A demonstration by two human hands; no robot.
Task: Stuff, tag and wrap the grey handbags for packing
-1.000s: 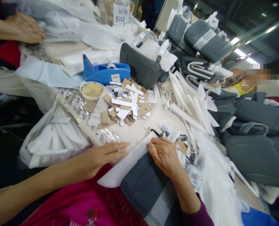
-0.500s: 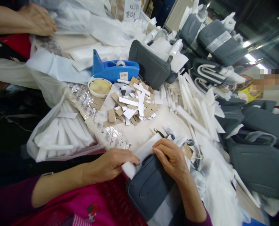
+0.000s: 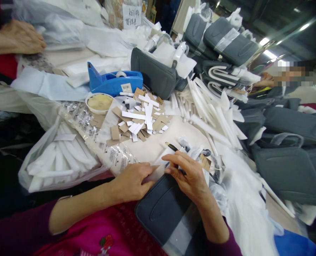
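Note:
A dark blue-grey handbag lies tilted in front of me, with a translucent white wrap band around its body. My left hand is at the bag's upper left edge, thumb and forefinger apart. My right hand is over the top edge, its forefinger stretched out and its thumb apart from it. White sheet material shows between the hands, behind the bag's edge. Just beyond the right hand is a dark pull or strap end with a gold tip. The bag's opening is mostly hidden.
Card pieces lie mid-table beside a blue tape dispenser and a round tub. Foam strips and a bag of white rolls flank them. Dark handbags pile up right. A co-worker's hand is at upper left.
The white foam piece at my left fingertips is out of sight, and those fingers have parted. My right forefinger has lifted and stretched out. The view has shifted slightly.

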